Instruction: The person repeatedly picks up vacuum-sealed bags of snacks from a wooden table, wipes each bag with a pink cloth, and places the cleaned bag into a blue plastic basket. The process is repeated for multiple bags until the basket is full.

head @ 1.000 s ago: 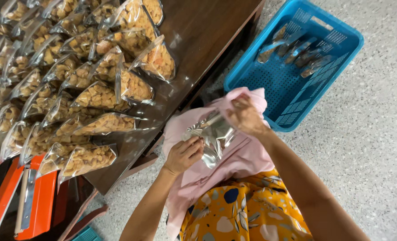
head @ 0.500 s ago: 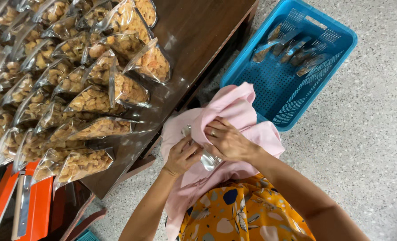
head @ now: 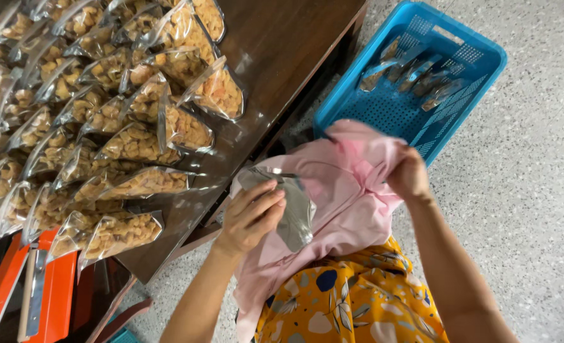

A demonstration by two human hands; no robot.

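Observation:
My left hand point(head: 250, 216) grips a silvery clear pouch point(head: 291, 209) that rests on a pink cloth point(head: 345, 203) spread over my lap. My right hand point(head: 410, 174) pinches a bunched fold of that pink cloth, off to the right of the pouch. Below the cloth shows my yellow flower-patterned garment point(head: 351, 305). Nothing is visible inside the pouch from here.
A dark wooden table point(head: 282, 57) at the left carries several clear bags of golden snacks point(head: 136, 114). A blue plastic crate point(head: 415, 70) with several sealed pouches stands on the speckled floor at the upper right. An orange sealing machine point(head: 15, 298) sits at the lower left.
My right hand has left the pouch and moved right, now gripping the cloth. The left hand has shifted onto the pouch and holds it alone.

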